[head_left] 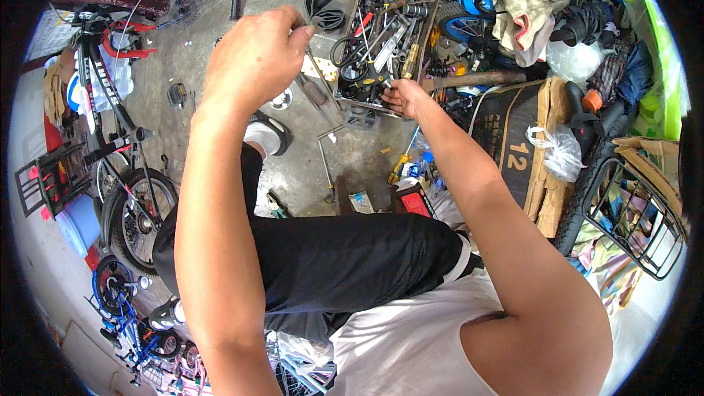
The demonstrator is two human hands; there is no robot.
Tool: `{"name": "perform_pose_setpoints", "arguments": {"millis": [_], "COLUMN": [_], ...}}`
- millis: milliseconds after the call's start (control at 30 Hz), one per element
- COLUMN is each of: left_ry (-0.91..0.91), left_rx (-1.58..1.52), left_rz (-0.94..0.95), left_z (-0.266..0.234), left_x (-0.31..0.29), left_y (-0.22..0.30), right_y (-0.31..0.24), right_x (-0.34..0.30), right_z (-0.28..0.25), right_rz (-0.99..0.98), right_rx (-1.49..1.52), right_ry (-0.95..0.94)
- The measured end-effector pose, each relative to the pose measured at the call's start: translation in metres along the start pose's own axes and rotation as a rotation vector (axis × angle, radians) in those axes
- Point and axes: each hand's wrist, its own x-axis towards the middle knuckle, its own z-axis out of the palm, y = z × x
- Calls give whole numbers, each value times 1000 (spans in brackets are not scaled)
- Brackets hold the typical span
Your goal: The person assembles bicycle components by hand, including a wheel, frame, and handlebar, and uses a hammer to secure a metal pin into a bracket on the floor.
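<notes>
My left hand is raised above the concrete floor, its back toward me. Its fingers curl away out of sight and the thumb presses in at the side; what it holds, if anything, is hidden. At the near right corner of a metal toolbox, my right hand has its fingers closed at the rim, by a small silvery piece too small to name. Wrenches, black-and-yellow handled tools, a screwdriver with an amber handle and dark cable lie heaped in the box.
A folded black inner tube lies left of the toolbox. On the floor are a yellow-handled screwdriver and a red-and-black box. A bicycle frame stands at left. A large carton, tyres and a wire rack crowd the right.
</notes>
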Motion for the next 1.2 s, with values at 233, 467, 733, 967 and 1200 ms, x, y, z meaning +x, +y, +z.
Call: {"name": "perform_pose_setpoints", "arguments": {"millis": [233, 467, 733, 967, 1200], "left_ry": [-16, -96, -320, -47, -142], "left_rx": [13, 36, -437, -307, -923], "left_rz": [-22, -30, 16, -60, -93], "left_z": [-1, 4, 34, 18, -4], "left_x": [-2, 3, 2, 4, -5], "left_y": [1, 11, 24, 8, 4], "right_y": [-6, -15, -32, -38, -43], "right_x": [-62, -161, -197, -211, -230], "right_z": [-7, 6, 31, 45, 79], "right_rz": [-131, -528, -552, -555, -1039], "right_rx": [-145, -80, 145, 194, -409], "right_ry": [-84, -309, -568, -663, -340]}}
